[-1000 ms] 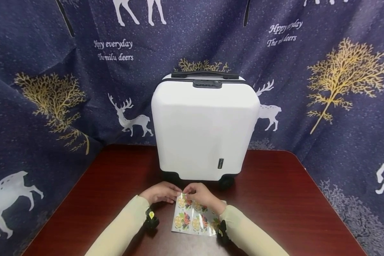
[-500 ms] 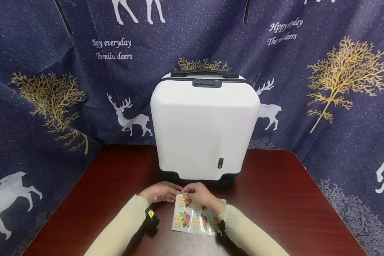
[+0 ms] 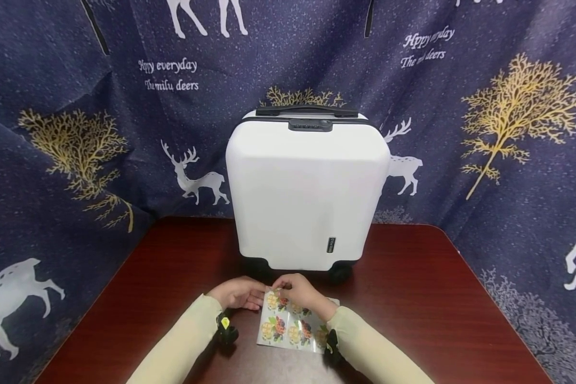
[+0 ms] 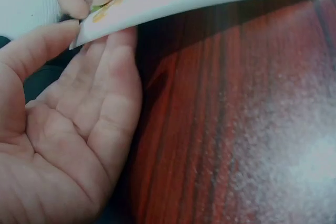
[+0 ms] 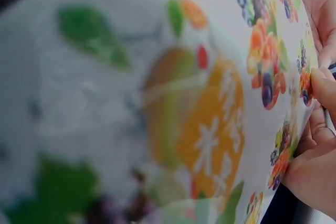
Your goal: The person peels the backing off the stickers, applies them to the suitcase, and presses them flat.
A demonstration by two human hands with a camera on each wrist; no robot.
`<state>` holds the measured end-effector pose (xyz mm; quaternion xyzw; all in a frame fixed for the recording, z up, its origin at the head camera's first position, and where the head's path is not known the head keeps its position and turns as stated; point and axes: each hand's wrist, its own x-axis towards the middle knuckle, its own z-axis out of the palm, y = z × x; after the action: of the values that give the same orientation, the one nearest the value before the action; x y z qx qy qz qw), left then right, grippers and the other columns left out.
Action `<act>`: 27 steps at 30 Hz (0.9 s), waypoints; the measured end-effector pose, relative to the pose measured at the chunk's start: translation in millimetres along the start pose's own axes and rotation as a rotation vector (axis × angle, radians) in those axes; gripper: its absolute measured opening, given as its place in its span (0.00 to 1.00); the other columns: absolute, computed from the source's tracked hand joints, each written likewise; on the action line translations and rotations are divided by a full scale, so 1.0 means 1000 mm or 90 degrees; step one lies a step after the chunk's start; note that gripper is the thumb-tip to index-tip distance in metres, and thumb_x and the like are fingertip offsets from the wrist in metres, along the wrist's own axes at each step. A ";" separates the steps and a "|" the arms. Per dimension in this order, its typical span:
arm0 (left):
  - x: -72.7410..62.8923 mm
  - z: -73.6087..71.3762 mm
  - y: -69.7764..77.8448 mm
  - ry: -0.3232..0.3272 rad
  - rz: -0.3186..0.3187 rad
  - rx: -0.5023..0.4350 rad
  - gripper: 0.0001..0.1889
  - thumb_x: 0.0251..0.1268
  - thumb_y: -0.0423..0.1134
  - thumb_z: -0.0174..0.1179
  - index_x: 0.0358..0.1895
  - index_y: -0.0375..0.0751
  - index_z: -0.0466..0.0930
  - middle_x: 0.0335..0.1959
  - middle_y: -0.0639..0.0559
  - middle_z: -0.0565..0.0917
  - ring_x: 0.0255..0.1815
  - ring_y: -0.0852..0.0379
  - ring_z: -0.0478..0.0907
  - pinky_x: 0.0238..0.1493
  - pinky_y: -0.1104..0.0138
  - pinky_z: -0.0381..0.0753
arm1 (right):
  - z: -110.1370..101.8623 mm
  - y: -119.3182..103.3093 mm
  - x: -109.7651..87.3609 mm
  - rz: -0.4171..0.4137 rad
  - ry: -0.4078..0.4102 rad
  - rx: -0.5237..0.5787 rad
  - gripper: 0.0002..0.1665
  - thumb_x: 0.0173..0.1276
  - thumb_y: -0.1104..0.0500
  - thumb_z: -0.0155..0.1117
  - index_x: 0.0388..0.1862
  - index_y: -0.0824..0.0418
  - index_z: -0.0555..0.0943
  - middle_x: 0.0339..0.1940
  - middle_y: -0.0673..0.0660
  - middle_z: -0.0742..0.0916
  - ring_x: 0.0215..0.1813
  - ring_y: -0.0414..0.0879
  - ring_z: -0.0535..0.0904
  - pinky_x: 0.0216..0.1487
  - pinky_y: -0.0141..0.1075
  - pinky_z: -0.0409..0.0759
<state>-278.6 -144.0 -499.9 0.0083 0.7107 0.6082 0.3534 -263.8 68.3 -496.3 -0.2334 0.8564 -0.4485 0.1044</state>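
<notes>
A glossy white sheet of fruit stickers (image 3: 288, 333), printed with repeated fruit clusters, lies before me, its far-left corner raised. My left hand (image 3: 241, 293) holds that corner; in the left wrist view the thumb (image 4: 63, 32) is at the sheet's edge and the fingers reach beneath it. Close by, my right hand (image 3: 302, 293) pinches the sheet near the same corner with thumb and fingers. The right hand's forearm covers the sheet's right part. In the right wrist view the near stickers (image 5: 173, 108) are blurred and fill most of the picture.
A white suitcase (image 3: 307, 197) with black handle and wheels stands upright just behind the hands. The dark red wooden table (image 3: 427, 298) extends to both sides. A blue curtain (image 3: 182, 122) with deer and trees hangs behind.
My left hand has drawn slightly down and left, its fingertips now apart from the right hand's. The right hand stays at the corner, and the sheet lies almost where it was.
</notes>
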 end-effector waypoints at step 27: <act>0.001 -0.001 -0.006 -0.008 -0.015 -0.046 0.09 0.73 0.36 0.55 0.35 0.43 0.84 0.29 0.55 0.88 0.32 0.63 0.85 0.38 0.72 0.86 | 0.001 -0.003 0.001 0.020 0.011 -0.012 0.06 0.67 0.67 0.68 0.42 0.63 0.88 0.37 0.58 0.88 0.38 0.40 0.77 0.40 0.30 0.76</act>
<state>-277.9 -146.2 -505.3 -0.0093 0.6860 0.6295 0.3649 -263.5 65.4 -494.9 -0.2168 0.8652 -0.4406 0.1015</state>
